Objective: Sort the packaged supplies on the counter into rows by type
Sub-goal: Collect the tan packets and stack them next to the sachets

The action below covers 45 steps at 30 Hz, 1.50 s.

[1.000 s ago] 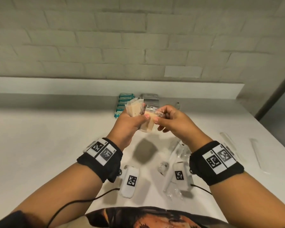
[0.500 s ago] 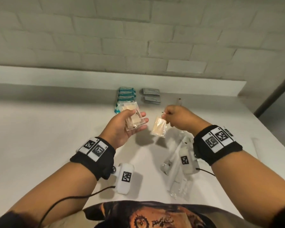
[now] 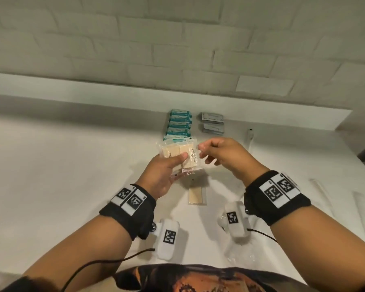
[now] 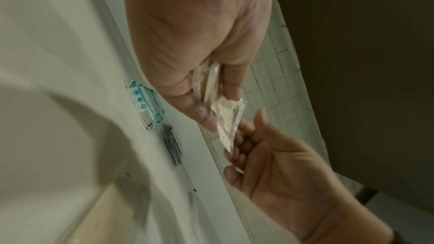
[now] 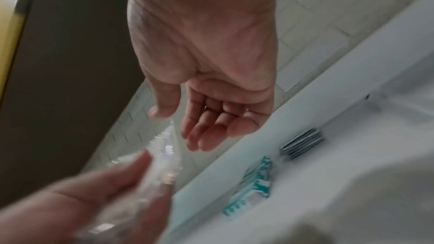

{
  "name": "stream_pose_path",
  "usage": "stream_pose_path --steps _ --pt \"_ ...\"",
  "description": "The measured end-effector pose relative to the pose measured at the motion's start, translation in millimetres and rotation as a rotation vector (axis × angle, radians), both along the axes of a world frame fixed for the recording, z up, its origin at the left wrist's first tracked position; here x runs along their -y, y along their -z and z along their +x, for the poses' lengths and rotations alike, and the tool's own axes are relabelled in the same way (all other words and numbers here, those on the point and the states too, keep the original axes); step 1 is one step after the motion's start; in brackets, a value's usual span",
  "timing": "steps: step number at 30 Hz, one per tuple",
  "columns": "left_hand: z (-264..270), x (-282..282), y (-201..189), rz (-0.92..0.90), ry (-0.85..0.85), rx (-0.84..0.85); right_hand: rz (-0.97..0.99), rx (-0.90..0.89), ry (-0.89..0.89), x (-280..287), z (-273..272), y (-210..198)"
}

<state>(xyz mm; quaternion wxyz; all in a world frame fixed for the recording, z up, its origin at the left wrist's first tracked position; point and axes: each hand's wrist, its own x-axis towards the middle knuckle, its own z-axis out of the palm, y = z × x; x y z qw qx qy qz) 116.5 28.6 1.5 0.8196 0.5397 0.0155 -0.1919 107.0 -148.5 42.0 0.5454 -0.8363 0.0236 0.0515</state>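
Left hand (image 3: 162, 173) raised above the worktop (image 3: 51, 175), fingers (image 4: 199, 112) and thumb curled round a small stack of clear packets with tan contents (image 3: 178, 153), thumb pressed across the front of the stack. Right hand (image 3: 226, 157) close beside it, thumb and forefinger tip at the stack's right edge, just touching the clear wrap or a hair off it; cannot tell which. Other right fingers (image 5: 211, 129) loosely bent, palm bare, nothing held inside. In the left wrist view, clear wrap sticking out past the left fingertips toward the right hand's fingertips.

Directly below the hands, flat on the worktop, one more tan packet (image 3: 197, 196), apart from both hands. Further back, just beyond the held stack, a row of teal packets (image 3: 179, 124) overlapping one another in a line running toward the wall. Right of that row, near but apart, a short row of grey packets (image 3: 212, 123). Right again, a slim white item (image 3: 250, 134), too small to identify. Clear wrapped items (image 3: 240, 255) by the near edge under the right wrist, blurred. Long pale wrapped pieces (image 3: 322, 191) at far right, well apart from the rest
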Motion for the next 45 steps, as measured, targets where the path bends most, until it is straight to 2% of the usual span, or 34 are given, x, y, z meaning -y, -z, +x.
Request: stream_pose_path --steps 6,9,11,13,16,18,22,24,25,28,32,35,42,45 --pt "-4 14 -10 0.018 0.043 0.015 0.082 0.247 0.073 3 -9 -8" --pt "-1 13 -12 0.013 0.057 -0.115 -0.170 0.438 0.003 12 -14 -9" --pt "-2 11 -13 -0.025 0.098 -0.150 -0.347 0.461 -0.114 13 -19 -9" --pt "-4 10 -13 0.019 0.080 -0.083 -0.355 0.396 -0.189 14 -24 -7" --pt "-8 9 -17 0.130 0.048 0.087 -0.111 0.267 -0.046 14 -27 -12" --pt "-10 9 -17 0.172 0.048 0.139 -0.055 0.177 0.020 11 -23 -16" --pt "-11 9 -14 0.257 0.036 0.177 -0.199 0.063 -0.041 4 -14 -22" --pt "-10 7 -14 0.257 0.046 0.186 -0.193 0.042 -0.051 5 -11 -25" --pt "-10 5 -13 0.240 0.052 0.184 -0.217 0.038 -0.044 7 -8 -26" --pt "-8 -1 -11 0.184 0.037 0.137 -0.480 0.064 0.025 13 -1 -26" --pt "-5 -9 -10 0.009 0.008 0.000 -0.436 0.013 -0.064 13 4 -18" --pt "-2 -13 -6 -0.072 -0.019 -0.075 -0.580 -0.002 -0.093 7 8 -9" --pt "-3 -21 5 0.012 -0.059 -0.095 -0.943 -0.130 -0.368 -18 16 31" --pt "-1 -24 9 0.041 -0.084 -0.098 -0.932 -0.103 -0.318 -18 22 34"
